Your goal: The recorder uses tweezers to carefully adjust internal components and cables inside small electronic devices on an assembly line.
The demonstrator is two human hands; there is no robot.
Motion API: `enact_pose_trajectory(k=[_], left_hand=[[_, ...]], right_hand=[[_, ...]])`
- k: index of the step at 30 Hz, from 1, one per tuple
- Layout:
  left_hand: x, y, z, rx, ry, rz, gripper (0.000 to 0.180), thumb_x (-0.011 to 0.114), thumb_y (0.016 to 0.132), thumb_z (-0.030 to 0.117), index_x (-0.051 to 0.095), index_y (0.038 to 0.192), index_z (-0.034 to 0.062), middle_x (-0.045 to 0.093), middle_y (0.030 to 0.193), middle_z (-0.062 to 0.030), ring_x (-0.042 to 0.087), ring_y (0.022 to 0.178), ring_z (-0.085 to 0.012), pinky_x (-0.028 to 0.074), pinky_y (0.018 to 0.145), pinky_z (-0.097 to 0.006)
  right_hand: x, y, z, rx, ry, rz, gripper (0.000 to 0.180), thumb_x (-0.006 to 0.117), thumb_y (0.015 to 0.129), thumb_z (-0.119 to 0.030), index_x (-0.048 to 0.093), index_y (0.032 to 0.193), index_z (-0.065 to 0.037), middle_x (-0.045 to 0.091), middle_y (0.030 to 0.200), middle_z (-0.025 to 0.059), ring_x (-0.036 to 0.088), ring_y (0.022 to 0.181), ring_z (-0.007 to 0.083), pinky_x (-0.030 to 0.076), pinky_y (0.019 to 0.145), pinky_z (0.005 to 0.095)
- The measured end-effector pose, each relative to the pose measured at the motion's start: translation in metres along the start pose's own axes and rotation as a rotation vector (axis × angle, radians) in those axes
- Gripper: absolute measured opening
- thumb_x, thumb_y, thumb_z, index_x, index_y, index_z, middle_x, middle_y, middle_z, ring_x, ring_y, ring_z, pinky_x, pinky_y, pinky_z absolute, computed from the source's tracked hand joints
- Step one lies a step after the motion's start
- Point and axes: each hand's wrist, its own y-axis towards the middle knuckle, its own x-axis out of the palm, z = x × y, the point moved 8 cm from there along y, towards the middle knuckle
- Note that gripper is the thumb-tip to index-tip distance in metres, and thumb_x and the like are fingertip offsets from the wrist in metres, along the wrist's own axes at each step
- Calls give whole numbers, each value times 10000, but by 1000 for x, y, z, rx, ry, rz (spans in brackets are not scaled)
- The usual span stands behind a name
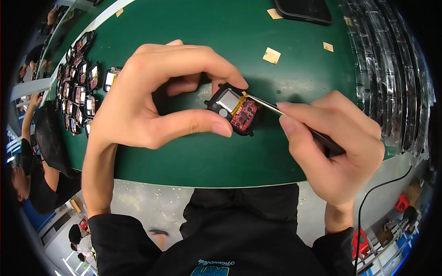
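Between the thumb and fingers of my left hand (152, 94) is a small black device housing (215, 105), tilted above the green table. Inside it sit a silver battery (229, 100), a red circuit board (244, 116) and a strip of amber tape (239, 106) running between them. My right hand (338, 142) is closed round a pair of dark-handled tweezers (269, 106). Their metal tips touch the top end of the amber tape, at the housing's upper right edge. Whether the tips pinch the tape is too small to tell.
Several similar open housings (79, 95) lie in a group at the left. Stacked clear plastic trays (384, 78) line the right side. Small tan paper squares (271, 55) and a black phone-like slab (305, 10) lie toward the back. Another person (43, 170) sits at far left.
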Motion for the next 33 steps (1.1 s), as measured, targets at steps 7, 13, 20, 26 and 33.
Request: enact_pose_trajectory(k=[7,13,20,26,33], left_hand=[[2,2,2,62,-10,-8,674,960,698,468,801,1152,-5,784,953,-62,436,604,-96,327,672,-288],[3,2,4,59,23,-11,684,952,707,503,804,1147,0,772,957,-59,451,632,-97,316,662,-287],[5,3,6,98,49,-24,677,949,702,496,811,1130,-11,762,955,-64,483,677,-110,334,665,-295],[5,4,6,115,49,-44,636,938,722,462,808,1111,-25,771,961,-86,600,750,-161,374,714,-316],[8,4,9,124,56,-82,609,927,741,447,797,1079,-42,789,995,-110,676,818,-208,395,771,-340]], right_hand=[[-1,1,3,29,14,-33,206,790,795,99,827,989,42,670,722,54,524,556,70,333,503,236],[0,0,5,25,49,-24,207,780,784,106,829,974,40,659,713,44,503,545,60,317,493,231],[1,-1,5,27,31,-38,223,760,772,123,829,966,39,654,710,42,501,539,54,306,486,229],[3,1,4,16,35,-50,230,752,764,130,826,962,38,646,706,36,488,531,48,296,485,225],[4,-1,3,-14,16,-30,223,769,769,114,833,965,28,644,704,27,452,515,32,277,479,220]])
